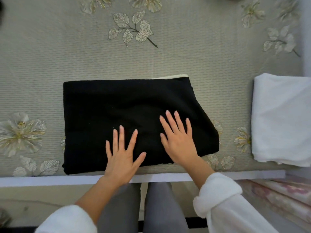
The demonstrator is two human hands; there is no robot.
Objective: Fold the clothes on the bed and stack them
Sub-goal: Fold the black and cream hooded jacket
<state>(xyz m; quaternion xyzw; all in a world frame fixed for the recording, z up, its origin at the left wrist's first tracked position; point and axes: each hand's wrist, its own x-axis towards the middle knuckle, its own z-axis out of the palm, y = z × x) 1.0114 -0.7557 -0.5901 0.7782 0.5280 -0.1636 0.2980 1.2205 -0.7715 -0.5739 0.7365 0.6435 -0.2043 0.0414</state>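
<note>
Black cloth (117, 105): folded, near bed (50, 68) front edge.
Left hand (122, 155): flat, fingers spread on cloth, grasping nothing.
Right hand (178, 140): likewise.
White cloth (282, 118): folded, far right.

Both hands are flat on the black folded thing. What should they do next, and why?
Probably slide under the black garment and carry it onto the white folded cloth at the right. It already lies folded flat under the left hand and right hand, and stacking remains.
</note>
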